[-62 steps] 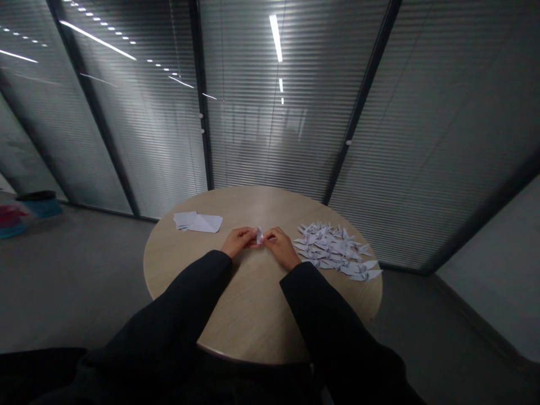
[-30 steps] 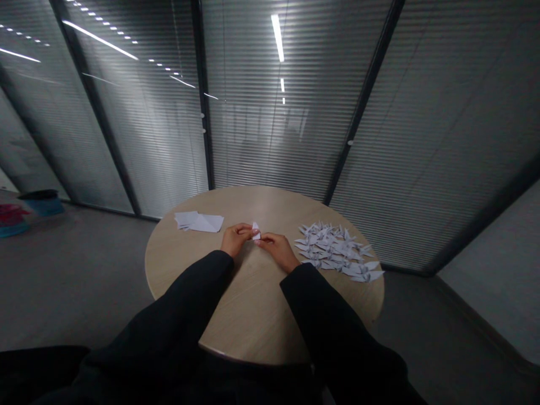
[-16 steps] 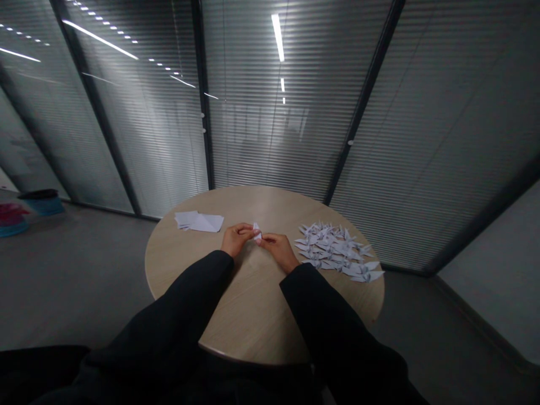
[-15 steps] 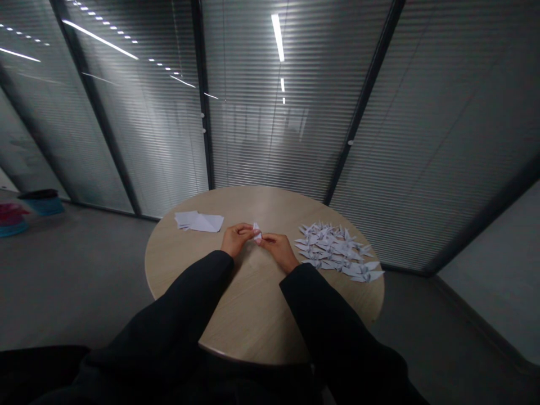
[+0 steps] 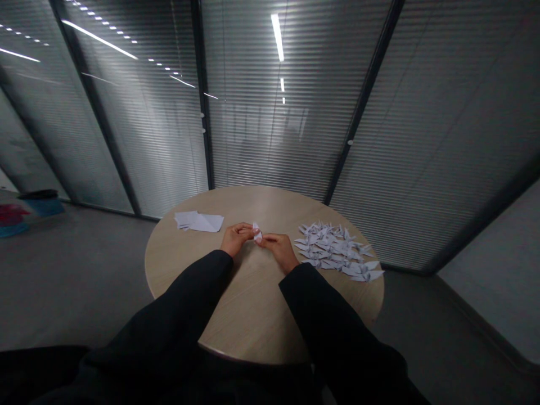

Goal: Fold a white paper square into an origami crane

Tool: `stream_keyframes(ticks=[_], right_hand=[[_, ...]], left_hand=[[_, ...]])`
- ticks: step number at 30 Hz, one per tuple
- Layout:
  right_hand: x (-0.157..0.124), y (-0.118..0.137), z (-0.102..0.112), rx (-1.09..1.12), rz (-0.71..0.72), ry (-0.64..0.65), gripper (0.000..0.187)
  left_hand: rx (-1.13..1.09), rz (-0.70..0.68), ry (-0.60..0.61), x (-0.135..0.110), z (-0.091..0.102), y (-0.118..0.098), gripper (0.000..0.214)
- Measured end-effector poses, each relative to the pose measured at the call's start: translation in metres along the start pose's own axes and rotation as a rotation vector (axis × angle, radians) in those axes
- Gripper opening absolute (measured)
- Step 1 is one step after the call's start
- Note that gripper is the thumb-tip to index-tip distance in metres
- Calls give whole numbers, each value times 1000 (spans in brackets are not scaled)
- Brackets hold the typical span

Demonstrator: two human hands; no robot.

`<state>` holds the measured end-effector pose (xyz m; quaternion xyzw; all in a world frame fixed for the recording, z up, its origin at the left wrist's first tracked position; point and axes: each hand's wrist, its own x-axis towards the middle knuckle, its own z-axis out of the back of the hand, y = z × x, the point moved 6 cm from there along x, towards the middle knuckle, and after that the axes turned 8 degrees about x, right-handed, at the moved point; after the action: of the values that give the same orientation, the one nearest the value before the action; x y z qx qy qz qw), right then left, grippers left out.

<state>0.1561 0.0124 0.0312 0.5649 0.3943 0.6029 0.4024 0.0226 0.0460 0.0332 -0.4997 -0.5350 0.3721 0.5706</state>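
Small folded white paper [image 5: 256,232] pinched, for steady control, between almost closed fingertips of left hand [image 5: 237,239] and right hand [image 5: 276,250].

Left hand [image 5: 235,238], right hand [image 5: 276,250] pinching folded paper [image 5: 257,232], wooden table [image 5: 253,315], origami cranes [image 5: 337,252], paper sheets [image 5: 198,222]

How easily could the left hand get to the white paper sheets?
Probably easily: the white paper sheets lie just beyond the left hand, nothing between them, though that hand is busy pinching a small folded paper.
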Motion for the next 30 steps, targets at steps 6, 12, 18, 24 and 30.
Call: stream_keyframes(ticks=[6, 12, 18, 24, 30], right_hand=[[-2, 7, 0, 29, 18, -7, 20], [3, 2, 2, -73, 57, 37, 22], [4, -6, 1, -165, 51, 51, 23], [5, -17, -4, -186, 2, 157, 35], [6, -16, -5, -138, -11, 179, 35]], left_hand=[[-45, 43, -1, -2, 0, 4, 41], [-40, 38, 22, -3, -3, 4, 49], [27, -11, 13, 2, 0, 4, 40], [133, -64, 66, 2, -4, 2, 34], [151, -102, 65, -1, -6, -4, 36]])
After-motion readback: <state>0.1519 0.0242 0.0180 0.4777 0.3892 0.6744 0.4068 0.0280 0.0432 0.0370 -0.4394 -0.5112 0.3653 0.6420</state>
